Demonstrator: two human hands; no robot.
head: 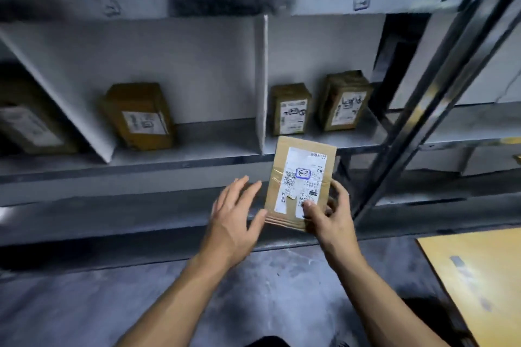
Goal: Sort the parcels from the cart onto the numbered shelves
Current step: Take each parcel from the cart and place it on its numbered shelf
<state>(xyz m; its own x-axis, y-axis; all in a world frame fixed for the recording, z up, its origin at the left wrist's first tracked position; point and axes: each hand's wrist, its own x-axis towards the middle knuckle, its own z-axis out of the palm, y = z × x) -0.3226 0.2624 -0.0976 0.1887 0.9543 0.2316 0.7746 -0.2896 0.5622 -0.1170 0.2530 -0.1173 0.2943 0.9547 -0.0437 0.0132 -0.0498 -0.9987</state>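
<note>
So right hand (328, 217) grips the flat parcel (301, 180) at its lower right corner, thumb on its face; left hand (235, 211) just left of the parcel, fingers (239, 186) spread loose, holding nothing; the shelf (197, 155) sits right behind the parcel.

Parcel (303, 166) is pinched at lower corner by right grip (329, 217), thumb on top. Left grip (234, 211) is held flat, fingers spread, just left of it.

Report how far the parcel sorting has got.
Done: boxes stand on the middle shelf. In hand: the right hand grips a labelled parcel, left hand open beside it. Left: shelving this parcel; the cart's load is out of view.
</note>
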